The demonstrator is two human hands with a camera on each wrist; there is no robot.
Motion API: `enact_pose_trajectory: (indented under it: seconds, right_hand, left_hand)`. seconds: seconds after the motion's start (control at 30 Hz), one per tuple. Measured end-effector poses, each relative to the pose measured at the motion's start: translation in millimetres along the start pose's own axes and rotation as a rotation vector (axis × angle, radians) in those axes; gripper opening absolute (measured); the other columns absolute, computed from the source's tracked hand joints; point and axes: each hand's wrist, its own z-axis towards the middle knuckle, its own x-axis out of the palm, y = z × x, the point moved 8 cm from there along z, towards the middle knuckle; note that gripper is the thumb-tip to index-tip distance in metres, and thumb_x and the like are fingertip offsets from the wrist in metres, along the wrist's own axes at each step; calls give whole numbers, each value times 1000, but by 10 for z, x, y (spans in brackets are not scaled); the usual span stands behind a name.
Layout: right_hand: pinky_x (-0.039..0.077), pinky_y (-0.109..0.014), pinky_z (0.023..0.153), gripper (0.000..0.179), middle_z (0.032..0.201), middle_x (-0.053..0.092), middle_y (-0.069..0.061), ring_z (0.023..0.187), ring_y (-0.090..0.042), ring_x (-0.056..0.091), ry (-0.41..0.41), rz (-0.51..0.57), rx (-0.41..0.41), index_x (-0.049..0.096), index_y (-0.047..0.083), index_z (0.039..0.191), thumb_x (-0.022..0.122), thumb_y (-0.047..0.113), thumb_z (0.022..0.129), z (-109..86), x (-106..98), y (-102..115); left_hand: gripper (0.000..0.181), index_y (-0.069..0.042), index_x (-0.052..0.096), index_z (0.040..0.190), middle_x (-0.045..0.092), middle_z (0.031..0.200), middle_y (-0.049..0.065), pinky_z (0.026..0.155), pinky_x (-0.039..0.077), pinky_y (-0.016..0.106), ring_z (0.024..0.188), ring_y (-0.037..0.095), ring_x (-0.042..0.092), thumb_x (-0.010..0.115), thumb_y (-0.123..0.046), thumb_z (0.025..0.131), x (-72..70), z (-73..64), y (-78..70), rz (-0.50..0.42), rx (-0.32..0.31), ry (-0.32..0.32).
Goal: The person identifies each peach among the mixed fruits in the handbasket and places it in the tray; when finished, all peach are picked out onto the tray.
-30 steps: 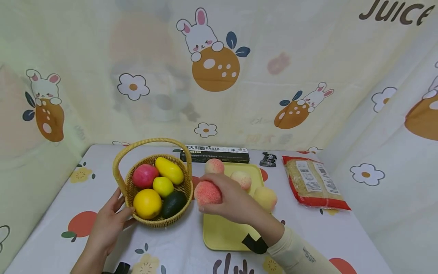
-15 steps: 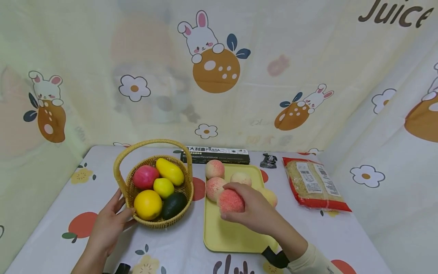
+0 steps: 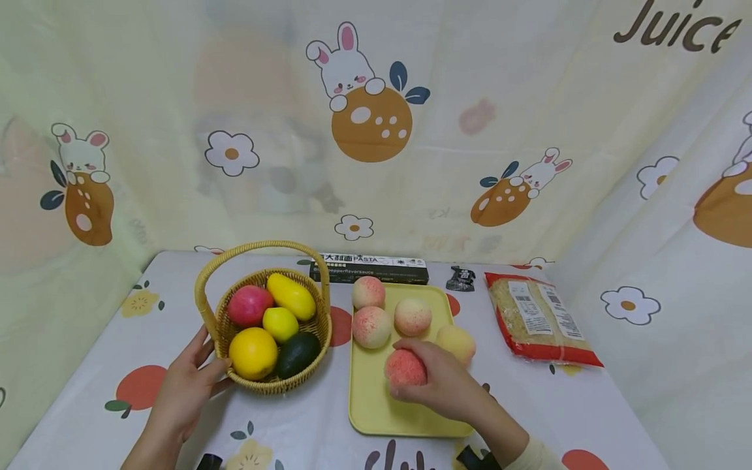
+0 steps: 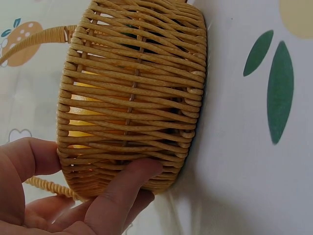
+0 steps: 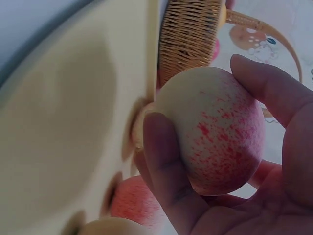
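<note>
My right hand [image 3: 443,382] grips a pink peach [image 3: 405,369], thumb and fingers curled round it, low over the yellow tray [image 3: 382,418]. Up close in the right wrist view, the peach [image 5: 215,132] shows a pale side speckled red. Several other peaches lie on the tray: two along its left edge, a pale pink one [image 3: 413,316] beside them, and a yellow one [image 3: 455,344] partly behind my hand. On the left, my left hand [image 3: 190,382] holds the side of a wicker basket [image 3: 273,386], thumb at the rim and fingers against the woven wall [image 4: 132,98].
Inside the basket are an orange [image 3: 252,353], a lemon [image 3: 281,324], an avocado [image 3: 298,354], a long yellow fruit [image 3: 291,296] and a red fruit [image 3: 250,305]. Behind the tray stand a pasta box [image 3: 370,269] and a black sachet [image 3: 461,279]. A red-edged bag [image 3: 540,320] lies right.
My right hand has carried the peach from the gap beside the basket rightward and toward the tray's front, uncovering the peaches on the left. My left hand and the basket stay put.
</note>
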Motion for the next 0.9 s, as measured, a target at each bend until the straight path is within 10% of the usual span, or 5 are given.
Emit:
enact_pose_trajectory:
  seconds: [0.9]
  right_hand:
    - [57,-49,96,72,121,66,-14,103,-22,63,13,-144,37,61,14,146,88,38,84,255,352,158]
  left_hand:
    - [90,-36,-1,169,17,176,22,100,58,54,154,50,36,57,-9,105,-3,-8,-21,2,1,-4]
